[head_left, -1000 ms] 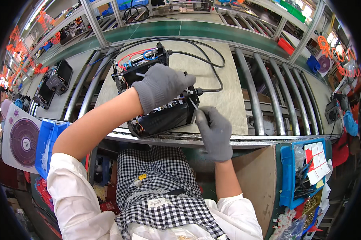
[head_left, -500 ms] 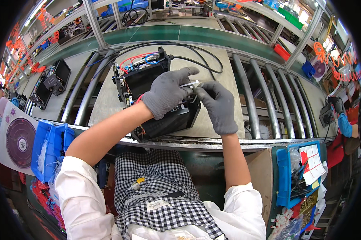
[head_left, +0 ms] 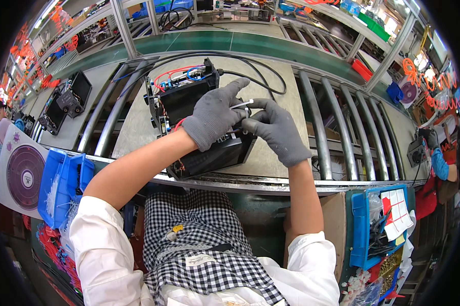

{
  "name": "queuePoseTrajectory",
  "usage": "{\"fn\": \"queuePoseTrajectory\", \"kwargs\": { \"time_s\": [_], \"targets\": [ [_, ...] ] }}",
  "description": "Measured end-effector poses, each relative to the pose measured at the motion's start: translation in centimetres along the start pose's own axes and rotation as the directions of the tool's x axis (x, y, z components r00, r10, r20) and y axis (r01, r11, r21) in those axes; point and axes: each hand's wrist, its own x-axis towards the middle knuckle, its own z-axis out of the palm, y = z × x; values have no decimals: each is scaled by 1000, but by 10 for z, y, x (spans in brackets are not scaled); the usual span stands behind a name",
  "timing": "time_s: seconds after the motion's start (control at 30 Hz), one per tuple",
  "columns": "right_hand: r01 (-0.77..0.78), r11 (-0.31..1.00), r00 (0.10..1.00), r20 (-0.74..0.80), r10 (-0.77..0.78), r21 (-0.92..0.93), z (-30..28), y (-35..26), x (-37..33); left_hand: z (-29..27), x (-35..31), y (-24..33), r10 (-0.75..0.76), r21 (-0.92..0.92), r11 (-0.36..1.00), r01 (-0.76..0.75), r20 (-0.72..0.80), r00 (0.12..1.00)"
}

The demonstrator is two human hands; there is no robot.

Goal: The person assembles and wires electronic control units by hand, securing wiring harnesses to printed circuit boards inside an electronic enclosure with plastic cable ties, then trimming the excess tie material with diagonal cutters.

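Note:
Both of my hands wear grey gloves and meet over the right side of an opened black electronic unit [head_left: 225, 157]. My left hand [head_left: 212, 113] is closed around a thin white cable tie [head_left: 242, 104], its index finger stretched past it. From the right, my right hand [head_left: 280, 131] bends thumb and fingers around the tie's other white part, close to the left fingertips. The unit's second half [head_left: 181, 99] stands open behind, with red and blue wires on top. What the tie encircles is hidden by the gloves.
Under the unit lies a pale board [head_left: 133, 140] on a roller conveyor [head_left: 316, 127]. A black cable [head_left: 278, 76] loops behind. Blue bins stand at left [head_left: 56, 191] and right [head_left: 360, 229]. More black units [head_left: 69, 102] sit at left; another person's gloved hand [head_left: 432, 138] works at far right.
My right hand has turned, its thumb and fingers curling closer around the white tie. My left hand stays almost in place.

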Motion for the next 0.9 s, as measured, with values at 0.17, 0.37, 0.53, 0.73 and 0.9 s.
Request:
{"fn": "queuePoseTrajectory", "kwargs": {
  "time_s": [0.17, 0.37, 0.53, 0.73, 0.9],
  "targets": [
    [-1, 1000, 999, -41, 1, 11, 0, 2, 3, 1, -7, 9, 24, 131, 991, -24, 7, 1000],
    [263, 870, 913, -184, -365, -418, 8, 4, 2, 7, -10, 6, 248, 409, 892, -193, -85, 965],
    [246, 960, 941, -205, -269, -134, 4, -9, 11, 8, -11, 9, 87, 495, 865, -84, 17, 996],
    [211, 976, 965, -149, -217, -57, -2, -6, 16, -12, -12, 9, 84, 355, 926, -126, 130, 988],
    [261, 954, 953, -117, -279, -151, -4, -1, 11, -5, -10, 19, 45, 435, 894, -105, 145, 988]
  ]
}}
